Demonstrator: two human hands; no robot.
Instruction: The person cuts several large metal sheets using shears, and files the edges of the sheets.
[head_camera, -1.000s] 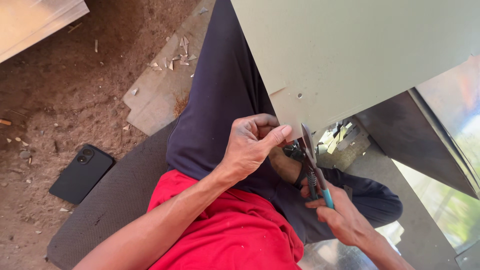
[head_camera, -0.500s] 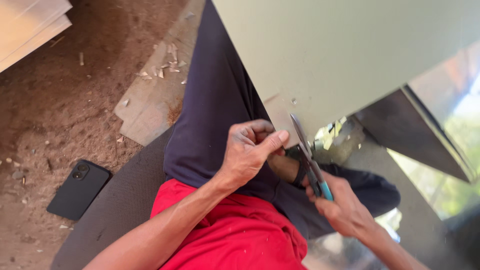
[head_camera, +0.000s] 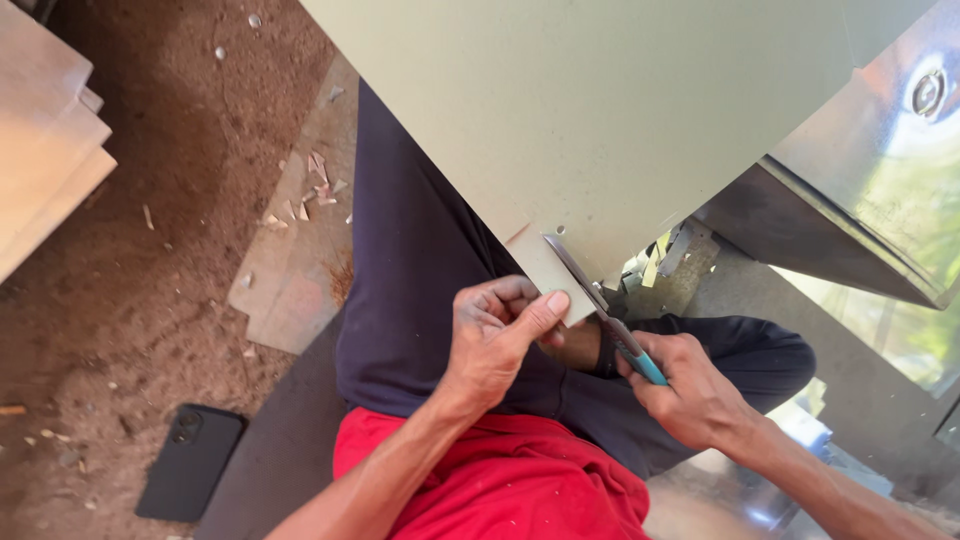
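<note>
A large pale green sheet (head_camera: 620, 110) slants over my lap, with its lower edge above my dark trousers. My left hand (head_camera: 495, 335) pinches a small flap of that sheet (head_camera: 545, 270) between thumb and fingers. My right hand (head_camera: 690, 395) grips metal snips (head_camera: 590, 295) by their blue handles. The blades reach up and left into the sheet's edge, right beside the flap.
A black phone (head_camera: 190, 460) lies on the dirt floor at lower left. A flat board with small offcuts (head_camera: 300, 250) rests beside my leg. Pale boards (head_camera: 45, 150) are stacked at far left. A shiny metal sheet (head_camera: 880, 190) and scrap strips (head_camera: 665, 260) lie to the right.
The view has shifted. The snips' blades now sit further up into the sheet's edge. My left hand has moved from a loose fist to pinching the cut flap.
</note>
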